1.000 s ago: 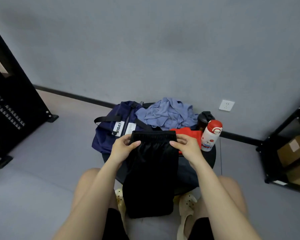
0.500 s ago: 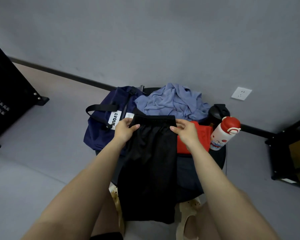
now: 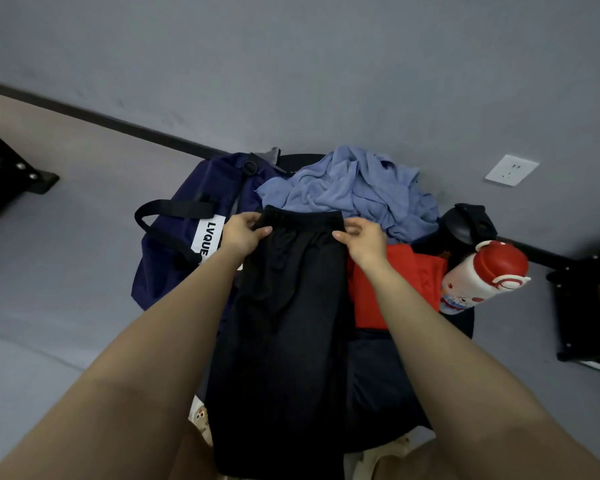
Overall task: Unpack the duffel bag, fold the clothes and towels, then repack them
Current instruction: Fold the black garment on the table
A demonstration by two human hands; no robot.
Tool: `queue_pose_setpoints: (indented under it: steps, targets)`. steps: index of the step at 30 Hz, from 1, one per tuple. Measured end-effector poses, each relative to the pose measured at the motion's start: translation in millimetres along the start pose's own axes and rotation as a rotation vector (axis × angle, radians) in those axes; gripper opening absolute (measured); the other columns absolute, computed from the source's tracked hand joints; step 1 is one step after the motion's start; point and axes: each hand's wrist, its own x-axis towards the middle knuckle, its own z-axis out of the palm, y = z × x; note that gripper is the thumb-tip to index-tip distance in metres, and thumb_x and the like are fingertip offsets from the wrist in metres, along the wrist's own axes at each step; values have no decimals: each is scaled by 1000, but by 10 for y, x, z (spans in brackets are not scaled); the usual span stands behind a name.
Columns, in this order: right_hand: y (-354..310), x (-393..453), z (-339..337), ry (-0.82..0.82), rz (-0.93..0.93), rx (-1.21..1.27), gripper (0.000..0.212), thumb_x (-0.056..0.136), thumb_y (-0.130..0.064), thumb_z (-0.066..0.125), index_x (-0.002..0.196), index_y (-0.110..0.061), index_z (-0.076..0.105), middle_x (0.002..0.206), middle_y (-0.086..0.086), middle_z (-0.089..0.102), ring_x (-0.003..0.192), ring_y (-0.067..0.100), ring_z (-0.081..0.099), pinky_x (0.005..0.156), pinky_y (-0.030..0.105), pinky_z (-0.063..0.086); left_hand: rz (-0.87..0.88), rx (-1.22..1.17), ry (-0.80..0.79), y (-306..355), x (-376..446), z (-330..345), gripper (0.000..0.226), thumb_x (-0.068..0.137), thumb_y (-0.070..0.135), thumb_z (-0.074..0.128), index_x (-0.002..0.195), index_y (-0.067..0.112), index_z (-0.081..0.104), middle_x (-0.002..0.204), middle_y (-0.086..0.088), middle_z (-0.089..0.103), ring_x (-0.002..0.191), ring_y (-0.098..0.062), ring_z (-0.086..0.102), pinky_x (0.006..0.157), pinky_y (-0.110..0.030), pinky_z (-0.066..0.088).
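Gripping the black shorts (image 3: 284, 323) by the waistband, you hold them with both hands; the cloth hangs from your hands toward your knees and covers most of the round black table (image 3: 465, 323) below your forearms.

Duffel bag (image 3: 174, 258): navy, slumped just left of your left hand, a black strap looped over its top and a white label with black letters touching your left wrist area.

Blue garment (image 3: 354, 192): crumpled heap directly beyond both hands, its near edge just behind the shorts' waistband.

Red garment (image 3: 395, 282): lies flat under and to the right of your right forearm, partly hidden by the shorts.

Bottle (image 3: 478, 275): white body, red cap, tilted, well to the right of your right hand, beside the red garment.

Black container (image 3: 468, 223): beyond the bottle, right of your right hand; what it is cannot be told.

Left hand (image 3: 241, 233): thumb on top of the waistband's left corner, fingers curled under it, pinching the cloth.

Right hand (image 3: 362, 237): thumb and fingers pinch the waistband's right corner.

Wall socket (image 3: 511, 169): white, on the grey wall far right of your right hand.
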Motion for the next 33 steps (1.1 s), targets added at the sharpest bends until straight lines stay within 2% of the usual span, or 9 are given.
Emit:
queue_pose_setpoints:
  steps: [4,7,9,14,18,22,26,30,33]
  targets:
    - [101,286,110,34,27,-38,33,86,-2,66,118,4,61,116,18,64,104,24,61,71,10,37,-14,40,-6,-81,334,112,34,86,9,67,118,1,61,120,-16,63,116,-26,55,97,-30,42]
    - [187,469,187,40,31,-71,31,86,-2,65,117,2,63,113,15,65,103,22,61,71,10,37,-34,36,-9,-138,532,196,36,86,11,68,119,0,60,121,-16,62,117,-26,55,97,-29,41]
    - [264,553,245,34,34,-85,29,86,-1,65,116,1,63,112,15,66,106,24,61,76,14,39,-57,56,-6,-192,626,249,40,86,13,68,122,0,59,123,-15,61,117,-26,55,98,-30,41]
    - [464,567,343,-36,46,-162,39,86,-1,65,124,0,56,118,16,64,108,29,62,86,23,43,-111,138,-12,-389,593,309,39,86,20,68,122,7,56,121,-15,61,111,-28,57,94,-30,43]
    - [569,303,338,-30,-3,-186,47,85,-7,68,130,-3,52,124,14,60,109,28,60,93,31,45,-138,139,-20,-572,341,238,43,86,22,68,124,9,52,119,-14,62,109,-28,58,87,-26,41]
    - [740,-170,353,-18,-70,-268,44,83,-12,71,124,-3,57,117,16,62,108,28,59,92,30,45,-129,109,-2,-710,-32,150,46,85,20,69,127,10,52,120,-12,62,111,-23,57,87,-21,39]
    - [860,-729,387,-13,-28,-335,43,83,-25,72,117,-4,57,106,13,64,98,27,61,84,31,46,-104,34,81,-807,-458,49,39,84,10,69,121,9,56,114,-8,64,107,-19,60,86,-18,39]
    - [921,-1122,430,-188,110,-481,59,84,-36,70,128,-7,44,112,14,63,104,28,60,80,30,47,-123,126,58,-1009,-864,-12,39,84,7,68,121,3,57,117,-13,63,111,-26,58,90,-23,39]
    - [927,-1260,458,-228,142,-616,53,89,-29,65,130,-11,39,113,12,62,101,29,61,78,35,52,-128,121,55,-1047,-1059,-43,37,86,4,65,122,3,56,118,-13,63,111,-25,57,90,-21,38]
